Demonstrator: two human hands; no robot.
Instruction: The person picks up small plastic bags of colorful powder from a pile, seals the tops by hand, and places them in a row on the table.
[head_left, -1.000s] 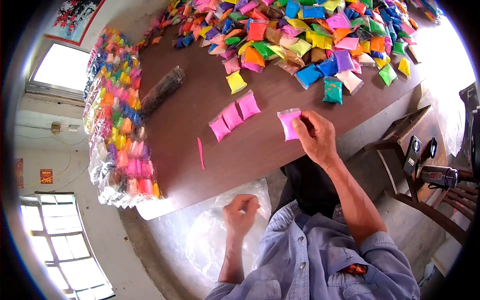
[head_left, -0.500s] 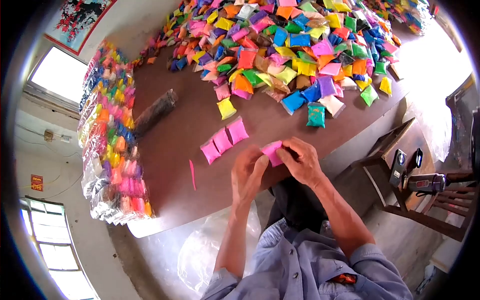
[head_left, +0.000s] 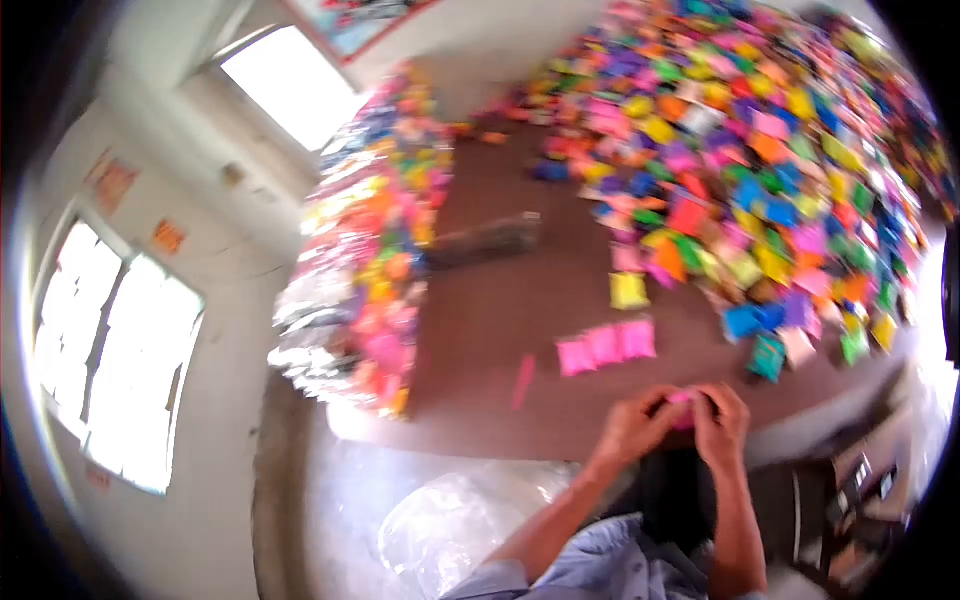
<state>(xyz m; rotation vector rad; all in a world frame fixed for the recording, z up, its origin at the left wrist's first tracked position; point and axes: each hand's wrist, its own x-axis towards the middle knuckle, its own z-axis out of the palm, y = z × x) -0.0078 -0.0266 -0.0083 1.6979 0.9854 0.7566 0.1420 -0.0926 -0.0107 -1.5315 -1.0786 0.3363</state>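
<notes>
Both of my hands meet over the table's front edge, pinching one small pink packet (head_left: 683, 409) between them. My left hand (head_left: 636, 428) grips its left side, and my right hand (head_left: 722, 424) has the other side. Fingers hide much of the packet, and the view is smeared by motion. Just beyond them, a row of three pink packets (head_left: 604, 345) lies side by side on the table. To the left of that row rests a thin pink strip (head_left: 523, 382).
A large heap of colourful packets (head_left: 760, 180) covers the back right of the brown table (head_left: 480, 330). Clear bags filled with coloured packets (head_left: 385, 250) are stacked along the left edge. Near them lies a dark roll (head_left: 485, 242). Clear plastic (head_left: 450, 525) sits below the table.
The camera has turned left, so everything shifts right and down in view and blurs. My hands still hold the pink packet, now closer together around it.
</notes>
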